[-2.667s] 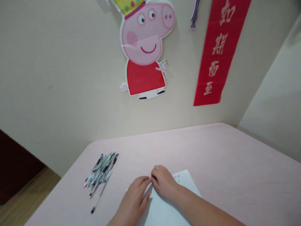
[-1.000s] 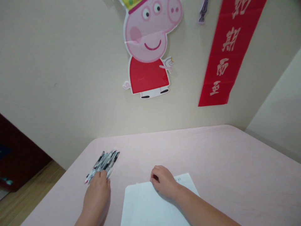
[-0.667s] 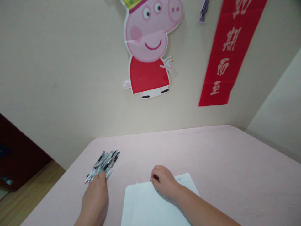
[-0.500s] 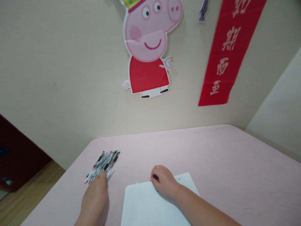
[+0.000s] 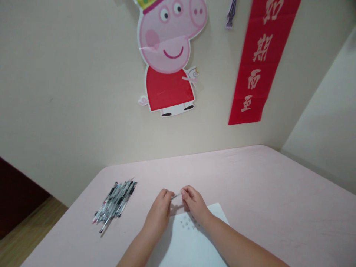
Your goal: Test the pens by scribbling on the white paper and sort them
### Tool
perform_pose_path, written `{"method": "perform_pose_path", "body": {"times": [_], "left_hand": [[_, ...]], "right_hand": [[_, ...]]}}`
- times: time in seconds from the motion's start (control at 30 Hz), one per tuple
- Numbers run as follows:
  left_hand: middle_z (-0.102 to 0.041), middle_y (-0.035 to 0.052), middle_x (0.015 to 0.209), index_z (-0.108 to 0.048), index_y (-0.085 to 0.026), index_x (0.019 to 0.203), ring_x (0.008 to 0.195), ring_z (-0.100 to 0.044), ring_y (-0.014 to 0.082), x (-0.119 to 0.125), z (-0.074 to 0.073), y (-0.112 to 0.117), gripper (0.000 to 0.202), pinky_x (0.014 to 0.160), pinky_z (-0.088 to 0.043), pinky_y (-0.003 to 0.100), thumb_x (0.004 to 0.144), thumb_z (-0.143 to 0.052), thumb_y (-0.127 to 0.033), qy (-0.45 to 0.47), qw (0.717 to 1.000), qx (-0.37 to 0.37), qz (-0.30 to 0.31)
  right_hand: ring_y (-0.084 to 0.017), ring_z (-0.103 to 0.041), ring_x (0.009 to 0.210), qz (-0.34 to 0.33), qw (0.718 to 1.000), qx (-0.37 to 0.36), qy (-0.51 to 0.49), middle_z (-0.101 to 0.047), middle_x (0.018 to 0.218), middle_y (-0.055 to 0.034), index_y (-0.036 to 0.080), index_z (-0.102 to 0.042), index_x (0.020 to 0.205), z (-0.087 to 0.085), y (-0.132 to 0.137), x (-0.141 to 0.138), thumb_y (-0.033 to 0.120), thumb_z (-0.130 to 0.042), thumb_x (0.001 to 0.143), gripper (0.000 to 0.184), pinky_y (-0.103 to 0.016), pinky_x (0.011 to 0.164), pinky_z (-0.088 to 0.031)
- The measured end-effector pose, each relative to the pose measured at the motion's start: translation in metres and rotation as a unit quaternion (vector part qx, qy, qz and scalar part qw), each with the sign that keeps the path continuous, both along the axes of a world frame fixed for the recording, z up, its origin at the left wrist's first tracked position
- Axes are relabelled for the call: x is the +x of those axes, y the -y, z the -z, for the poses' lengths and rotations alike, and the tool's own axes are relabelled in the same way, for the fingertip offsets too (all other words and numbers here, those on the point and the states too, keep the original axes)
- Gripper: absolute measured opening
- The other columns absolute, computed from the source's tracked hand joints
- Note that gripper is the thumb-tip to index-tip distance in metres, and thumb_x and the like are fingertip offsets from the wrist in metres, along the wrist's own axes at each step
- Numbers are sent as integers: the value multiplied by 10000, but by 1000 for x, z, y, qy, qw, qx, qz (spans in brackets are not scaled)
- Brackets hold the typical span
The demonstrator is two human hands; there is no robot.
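Note:
Above the far edge of a white sheet of paper [image 5: 191, 244], both of my hands hold one pen [image 5: 175, 195] between them. My left hand [image 5: 158, 213] is closed round the pen's left end, and my right hand [image 5: 194, 203] pinches its right end. Only a short clear stretch of the pen shows between the fingers. Faint marks sit on the paper just under my right hand. A pile of several pens [image 5: 114, 202] lies on the pink table [image 5: 264, 193] to the left of my left hand, apart from it.
The table's far edge meets a cream wall carrying a cartoon pig cut-out [image 5: 168, 59] and a red banner with gold characters [image 5: 257, 63]. Wooden floor [image 5: 25, 230] and a dark piece of furniture [image 5: 16, 200] lie beyond the table's left edge.
My left hand left the pen pile with one pen and came to the middle. My right hand lifted off the paper to grip the pen's other end. Marks on the paper are now uncovered.

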State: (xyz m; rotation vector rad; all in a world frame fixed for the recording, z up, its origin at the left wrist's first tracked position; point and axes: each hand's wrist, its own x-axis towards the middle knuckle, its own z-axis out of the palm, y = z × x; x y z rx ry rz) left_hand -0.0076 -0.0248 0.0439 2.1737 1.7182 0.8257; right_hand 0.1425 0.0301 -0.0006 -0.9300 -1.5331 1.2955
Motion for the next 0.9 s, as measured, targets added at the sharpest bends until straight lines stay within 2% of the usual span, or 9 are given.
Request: {"method": "perform_pose_path", "body": {"times": [0.1,0.2,0.27,0.4,0.6,0.77,0.9], "left_hand": [[-572,70,961,-567,-194,961,886,-572,191,7,2,-7,225,789,-462,317,862,-379,-117,3,1000,-7,5],[-592,62,918,-579,-204,913,863,-579,200,8,5,-8,171,766,-450,314,894,-409,-213,-9,1000,-14,-20],[-600,59,883,-588,-203,887,845,-579,201,8,8,-8,202,748,-442,311,912,-392,-246,-23,999,-25,-27],[-600,61,851,-594,-197,853,813,-571,196,3,17,-9,283,717,-436,302,941,-343,-295,-22,999,-35,9],[-604,43,852,-583,-199,892,792,-570,174,0,24,-9,213,697,-407,268,921,-372,-210,-48,997,-53,5],[-637,30,846,-581,-211,899,781,-592,172,2,21,-8,182,669,-376,255,906,-400,-184,-101,992,-73,-3],[-651,33,864,-587,-216,913,804,-605,174,2,18,-8,192,679,-378,252,914,-396,-196,-109,991,-78,-6]], "right_hand": [[-122,-418,522,29,1000,-5,10,-429,552,50,208,-483,737,4,-6,0,508,-503,830,314,-227,479,-335],[-124,-432,559,23,999,13,40,-453,570,39,197,-499,699,2,-8,1,440,-528,816,271,-233,512,-346],[-121,-439,578,3,998,30,63,-475,591,35,186,-523,699,0,-7,1,389,-543,806,231,-235,538,-354],[-112,-424,554,-19,995,26,95,-463,579,48,183,-538,715,0,-5,0,333,-529,799,172,-230,536,-337],[-127,-476,604,-27,993,32,108,-523,641,23,179,-564,784,2,-3,-1,283,-490,812,130,-234,568,-373],[-116,-474,548,-31,995,11,97,-495,581,43,183,-540,760,2,-2,-2,264,-486,809,109,-224,528,-369],[-111,-457,519,-33,996,-5,77,-468,555,55,183,-523,753,4,-2,-2,273,-488,803,109,-222,502,-358]]}}
